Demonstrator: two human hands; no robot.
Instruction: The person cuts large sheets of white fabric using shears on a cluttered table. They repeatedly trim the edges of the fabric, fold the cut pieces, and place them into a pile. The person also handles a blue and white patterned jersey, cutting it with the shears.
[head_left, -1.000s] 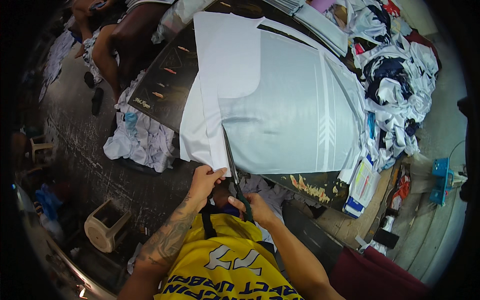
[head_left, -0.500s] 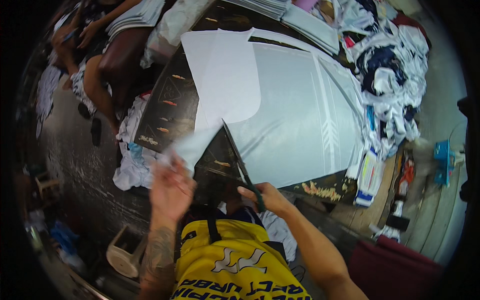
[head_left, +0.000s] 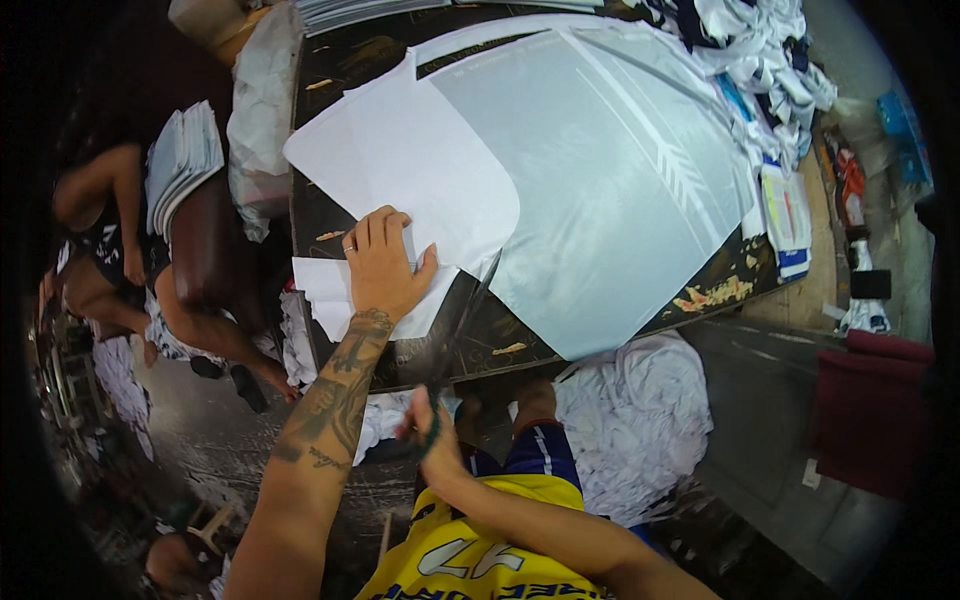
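My left hand (head_left: 388,262) lies spread, palm down, on a white cut piece (head_left: 385,150) with a rounded corner. A white flap (head_left: 325,292) sticks out beside its wrist. My right hand (head_left: 437,440) grips the dark-green handles of long scissors (head_left: 462,330). The blades are blurred and point away from me, their tip near the edge where the white piece meets a large grey panel (head_left: 590,190) with white stripes and arrow marks. The white piece overlaps the panel's left side. Both lie on a dark worn table (head_left: 560,345).
White cloth heaps lie under the table's near edge (head_left: 640,420) and at the far right (head_left: 760,50). A printed packet (head_left: 787,215) rests at the table's right edge. Another person (head_left: 125,220) sits at the left beside a folded stack (head_left: 188,165). Maroon cloth (head_left: 872,415) is at right.
My left hand has gone from holding up a loose cloth edge to lying flat on the white piece. My right hand has drawn the scissors back and leftward. The whole view has shifted.
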